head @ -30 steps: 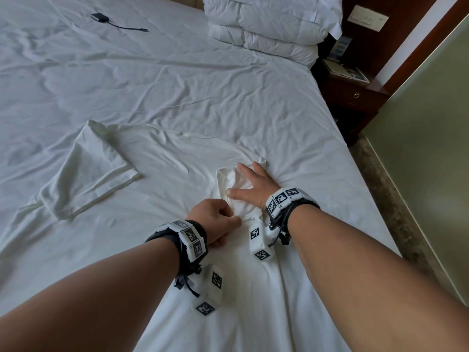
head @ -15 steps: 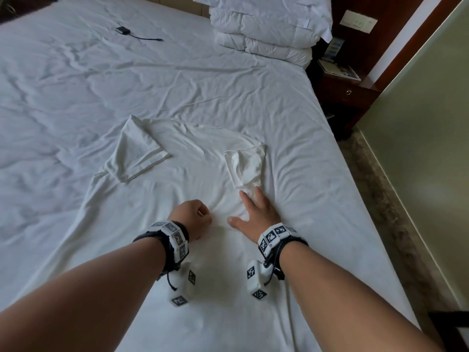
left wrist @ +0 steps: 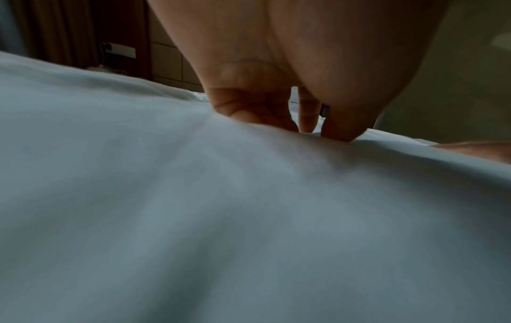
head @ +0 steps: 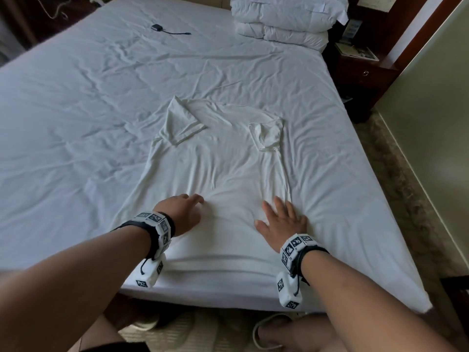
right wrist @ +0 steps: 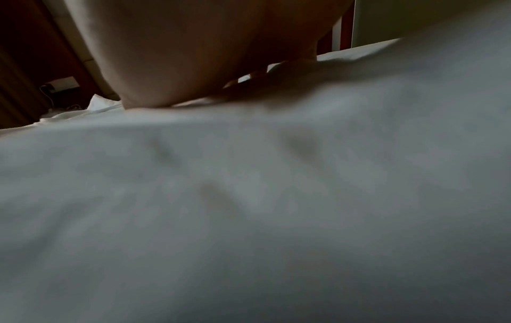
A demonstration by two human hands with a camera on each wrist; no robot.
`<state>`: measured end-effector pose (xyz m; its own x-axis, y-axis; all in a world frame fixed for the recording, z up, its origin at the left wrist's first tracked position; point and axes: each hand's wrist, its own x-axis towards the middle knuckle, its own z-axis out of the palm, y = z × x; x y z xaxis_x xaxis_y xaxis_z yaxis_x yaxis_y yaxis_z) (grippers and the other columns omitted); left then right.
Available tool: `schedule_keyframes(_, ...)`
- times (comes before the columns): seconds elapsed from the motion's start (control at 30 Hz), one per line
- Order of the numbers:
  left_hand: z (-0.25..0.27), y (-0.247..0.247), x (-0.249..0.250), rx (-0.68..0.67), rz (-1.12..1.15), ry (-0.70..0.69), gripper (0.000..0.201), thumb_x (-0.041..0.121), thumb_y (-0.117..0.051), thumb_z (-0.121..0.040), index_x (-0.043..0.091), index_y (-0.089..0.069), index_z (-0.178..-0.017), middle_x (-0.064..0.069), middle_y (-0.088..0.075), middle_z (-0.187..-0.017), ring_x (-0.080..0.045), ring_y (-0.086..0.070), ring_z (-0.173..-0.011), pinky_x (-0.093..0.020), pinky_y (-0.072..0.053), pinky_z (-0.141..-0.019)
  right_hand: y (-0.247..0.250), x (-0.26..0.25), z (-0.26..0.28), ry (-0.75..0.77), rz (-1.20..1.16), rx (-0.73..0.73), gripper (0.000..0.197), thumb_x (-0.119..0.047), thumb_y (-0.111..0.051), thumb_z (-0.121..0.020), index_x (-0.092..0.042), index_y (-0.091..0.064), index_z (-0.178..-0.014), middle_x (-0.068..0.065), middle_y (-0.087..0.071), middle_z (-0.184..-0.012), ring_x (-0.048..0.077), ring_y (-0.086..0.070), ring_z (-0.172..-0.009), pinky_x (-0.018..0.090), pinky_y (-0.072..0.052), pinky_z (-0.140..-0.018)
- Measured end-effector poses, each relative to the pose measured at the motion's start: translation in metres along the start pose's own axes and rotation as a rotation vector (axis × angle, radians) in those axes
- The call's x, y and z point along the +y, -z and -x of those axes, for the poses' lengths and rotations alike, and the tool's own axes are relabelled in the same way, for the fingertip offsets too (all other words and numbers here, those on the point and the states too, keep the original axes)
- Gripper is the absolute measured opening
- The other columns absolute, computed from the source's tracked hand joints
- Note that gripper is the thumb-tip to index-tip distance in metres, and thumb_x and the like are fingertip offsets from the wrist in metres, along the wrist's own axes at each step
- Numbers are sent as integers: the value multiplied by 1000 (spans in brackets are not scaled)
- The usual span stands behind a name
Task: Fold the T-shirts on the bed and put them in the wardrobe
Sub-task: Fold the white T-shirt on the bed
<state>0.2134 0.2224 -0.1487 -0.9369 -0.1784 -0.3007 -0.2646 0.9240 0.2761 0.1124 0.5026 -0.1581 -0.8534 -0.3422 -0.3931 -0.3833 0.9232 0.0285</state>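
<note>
A white T-shirt (head: pixel 218 174) lies spread on the bed (head: pixel 76 102), near its foot edge, with both sleeves folded inward onto the body. The left hand (head: pixel 179 214) rests on the lower left part of the shirt — its fingers (left wrist: pixel 306 115) bend down and press the cloth, holding nothing. The right hand (head: pixel 281 219) lies flat on the lower right part, fingers straight and spread. The two hands are apart, with wrinkled cloth between them. Folded duvets (head: pixel 284 21) are stacked at the head of the bed.
</note>
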Motion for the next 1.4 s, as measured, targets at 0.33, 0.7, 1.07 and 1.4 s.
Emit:
schedule_keyframes(0.33,61,7,-9,-43,-48,-54,35,67,-56,-87,38,-58,-105,10,-53,-108,-14,-50,-103,-34,-45,-80,-16,-6,55,61,-10,-32,80,-77,-29,-91,-43,-5,-159,-11,9,-169,23,4,-155,62,-14,-119)
schedule_keyframes(0.7,108,22,-45,-179,-268,-80,56,67,-72,-72,36,-56,-117,13,-54,-108,-14,-53,-107,-32,-46,-82,-38,29,94,202,23,-11,95,-77,-51,-78,-49,-5,-156,-8,3,-169,22,-4,-155,46,-25,-121)
schedule_keyframes(1.07,130,33,-79,-97,-203,344,71,70,-75,-68,29,-58,-124,-4,-45,-125,-29,-60,-103,-41,-53,-90,-21,13,114,94,-18,49,90,-72,-62,-79,-43,-22,-156,-6,-20,-162,25,-27,-144,37,-35,-115)
schedule_keyframes(1.4,128,19,-60,-119,-78,535,49,39,-73,-84,11,-50,-116,-9,-58,-99,-30,-56,-87,-33,-45,-73,-26,18,127,-170,-258,100,77,-51,-70,-78,-37,-40,-148,1,-15,-159,31,-30,-140,42,-44,-109)
